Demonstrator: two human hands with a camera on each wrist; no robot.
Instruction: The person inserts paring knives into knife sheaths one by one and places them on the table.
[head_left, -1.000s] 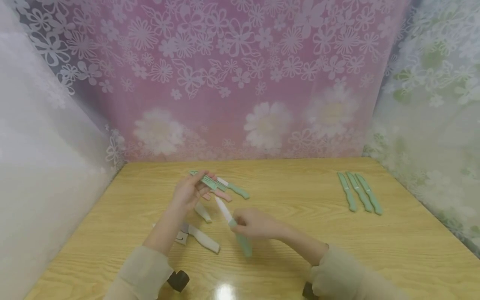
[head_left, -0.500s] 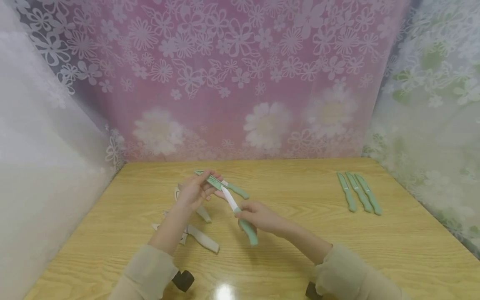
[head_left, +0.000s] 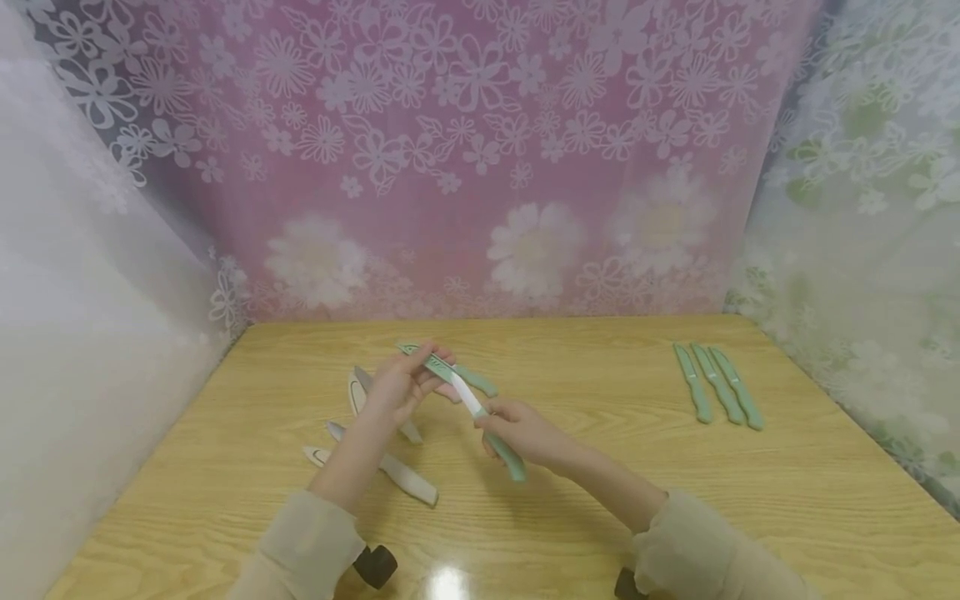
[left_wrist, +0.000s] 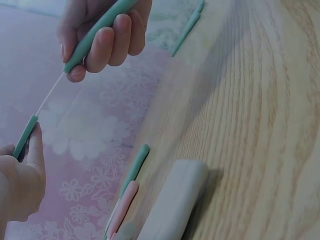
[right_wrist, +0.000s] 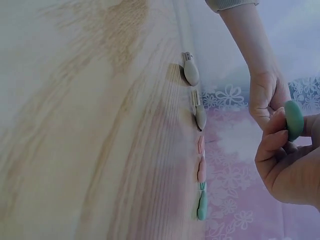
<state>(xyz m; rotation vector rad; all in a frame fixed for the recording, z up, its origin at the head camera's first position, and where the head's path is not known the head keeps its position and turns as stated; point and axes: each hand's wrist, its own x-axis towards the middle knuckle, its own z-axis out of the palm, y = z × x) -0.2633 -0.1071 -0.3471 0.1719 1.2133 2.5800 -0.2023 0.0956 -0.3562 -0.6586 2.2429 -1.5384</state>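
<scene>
My left hand [head_left: 397,385] pinches a green knife sheath [head_left: 437,364] with dark markings, raised over the table's left half. In my right hand [head_left: 525,429] is a paring knife, held by its green handle [head_left: 508,460]. Its white blade [head_left: 467,393] points up and left, with the tip end at the sheath's mouth. The left wrist view shows the blade edge-on as a thin line between handle [left_wrist: 97,35] and sheath [left_wrist: 25,135]. In the right wrist view the handle's rounded end [right_wrist: 294,120] faces the camera and hides the blade.
Behind the hands lie another green-handled knife [head_left: 476,381] and a pink-handled one [head_left: 448,394]. Two white-handled knives [head_left: 408,481] and pale sheaths [head_left: 315,455] lie around the left forearm. Three green knives [head_left: 720,387] lie side by side at the right. Floral curtains surround the wooden table [head_left: 600,500].
My right hand has brought the knife up and forward, so its blade tip meets the sheath's mouth. The left hand has shifted slightly right with the sheath.
</scene>
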